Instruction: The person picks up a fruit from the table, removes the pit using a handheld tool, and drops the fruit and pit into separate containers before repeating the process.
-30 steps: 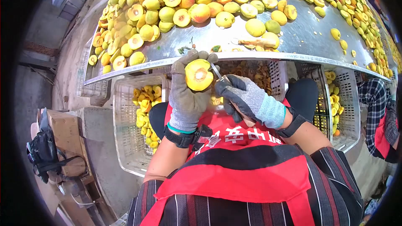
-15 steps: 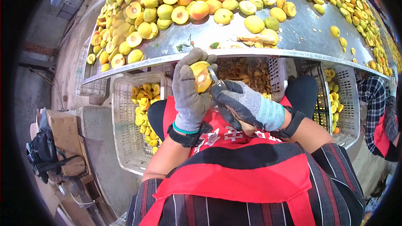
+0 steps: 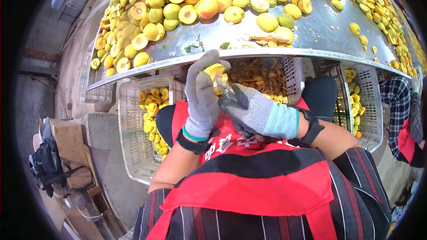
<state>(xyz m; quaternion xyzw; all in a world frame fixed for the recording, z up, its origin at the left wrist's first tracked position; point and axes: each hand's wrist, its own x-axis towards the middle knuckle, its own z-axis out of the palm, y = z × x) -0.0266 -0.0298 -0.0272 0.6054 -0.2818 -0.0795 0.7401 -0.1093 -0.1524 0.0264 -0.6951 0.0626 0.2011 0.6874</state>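
My left hand (image 3: 201, 95), in a grey glove, is closed around a yellow peach half (image 3: 215, 72) just in front of the table edge. My right hand (image 3: 252, 109), gloved in grey with dark fingers, grips a small metal pitting tool (image 3: 219, 82). The tool's metal end lies against the cut face of the peach half, and its handle is mostly hidden by my fingers. Both hands are close together above my red apron (image 3: 231, 144). Beyond them, many cut peaches (image 3: 187, 14) are heaped on the metal table (image 3: 173, 52).
At left, a white crate (image 3: 129, 151) holds hollowed yellow peach halves. Another crate (image 3: 291, 73) with brownish pits and scraps sits under the table edge. A further crate (image 3: 371, 102) stands to the right, near a co-worker's plaid sleeve (image 3: 393, 93). A cardboard box (image 3: 66, 135) is at far left.
My right hand has shifted slightly left and turned, bringing the tool from the peach's edge over its cut face. The left hand still holds the peach half, now tilted differently.
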